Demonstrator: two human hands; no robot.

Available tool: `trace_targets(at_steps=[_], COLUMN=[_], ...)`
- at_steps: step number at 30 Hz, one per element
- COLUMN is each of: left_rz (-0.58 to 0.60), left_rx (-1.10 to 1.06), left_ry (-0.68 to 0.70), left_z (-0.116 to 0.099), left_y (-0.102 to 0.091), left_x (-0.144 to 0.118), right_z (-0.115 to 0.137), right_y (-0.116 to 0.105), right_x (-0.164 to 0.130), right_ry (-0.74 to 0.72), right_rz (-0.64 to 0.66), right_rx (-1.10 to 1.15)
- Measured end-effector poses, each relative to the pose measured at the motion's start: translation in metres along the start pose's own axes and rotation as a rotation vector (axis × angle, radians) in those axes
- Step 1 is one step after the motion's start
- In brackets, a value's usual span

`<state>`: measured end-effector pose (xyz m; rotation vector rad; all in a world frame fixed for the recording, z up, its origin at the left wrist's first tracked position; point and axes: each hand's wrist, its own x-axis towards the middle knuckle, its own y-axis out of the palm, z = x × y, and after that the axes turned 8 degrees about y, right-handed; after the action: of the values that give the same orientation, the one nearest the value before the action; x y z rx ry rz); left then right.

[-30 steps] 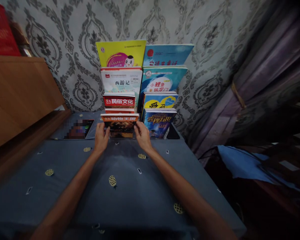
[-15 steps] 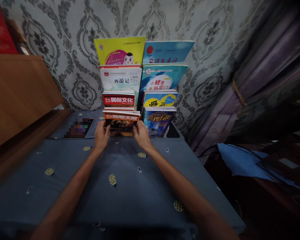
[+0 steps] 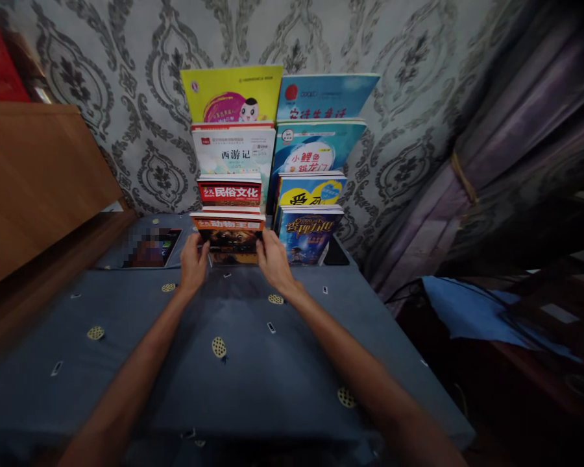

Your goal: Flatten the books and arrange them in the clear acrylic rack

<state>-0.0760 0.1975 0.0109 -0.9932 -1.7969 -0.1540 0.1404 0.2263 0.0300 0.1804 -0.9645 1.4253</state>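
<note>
Both hands on the orange book [image 3: 230, 235]: my left hand [image 3: 193, 261] and right hand [image 3: 273, 259] pinch its side edges. It sits front-left in the tiered rack, beside the blue book [image 3: 307, 233]. Mid-seating; next needs squaring, probably.

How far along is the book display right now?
Seven books already stand tiered against the wallpapered wall, three behind the left front slot, four on the right. Left hand and right hand grip the orange-topped book at the left front, tilted, not clearly seated. That looks like the only step left.
</note>
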Motion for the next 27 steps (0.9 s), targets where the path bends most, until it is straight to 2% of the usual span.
trace_targets(at_steps=[5,9,13,21,27], left_rz=[0.073,0.045,0.033,-0.003,0.024], left_rx=[0.01,0.022,0.023,0.054,0.104], left_ry=[0.025,-0.013,-0.017,-0.041,-0.004], left_z=[-0.002,0.008,0.012,0.012,0.016], left_y=[0.004,0.003,0.004,0.012,0.013], left_x=[-0.003,-0.003,-0.004,-0.007,-0.011], right_z=[-0.016,-0.012,-0.012,-0.04,-0.052], right_y=[-0.001,0.003,0.008,0.024,0.036], right_x=[0.003,0.0,-0.001,-0.006,-0.012], right_ry=[0.081,0.032,0.046,0.079,0.095], right_rz=[-0.007,0.029,0.021,0.1,0.089], right_rx=[-0.013,-0.004,-0.014,-0.061,-0.032])
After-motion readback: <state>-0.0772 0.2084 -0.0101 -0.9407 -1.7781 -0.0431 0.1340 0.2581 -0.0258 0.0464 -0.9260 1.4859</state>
